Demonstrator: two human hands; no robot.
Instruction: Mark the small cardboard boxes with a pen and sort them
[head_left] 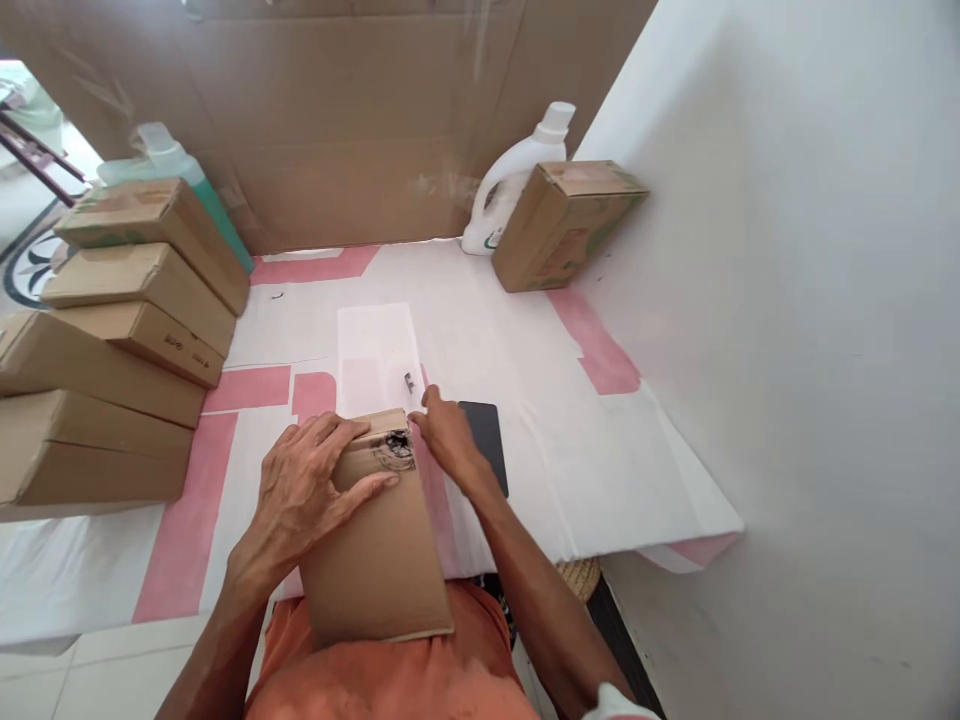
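The left hand (311,490) lies flat and wide on top of the brown cardboard box (379,545), pressing it down. The right hand (448,435) pinches the far right corner of the box with narrow fingers, near a torn spot with black marks. It looks like the far end of the box is being worked on. To do this well, I think the left hand should press firmly so the box does not slide, and the right hand should pull slowly so the cardboard does not rip more.

The box is flat, long and plain brown. It sits at the near edge of the table (600,450), partly hanging over the person's lap. A dark flat thing (487,440) lies just beside the right hand.
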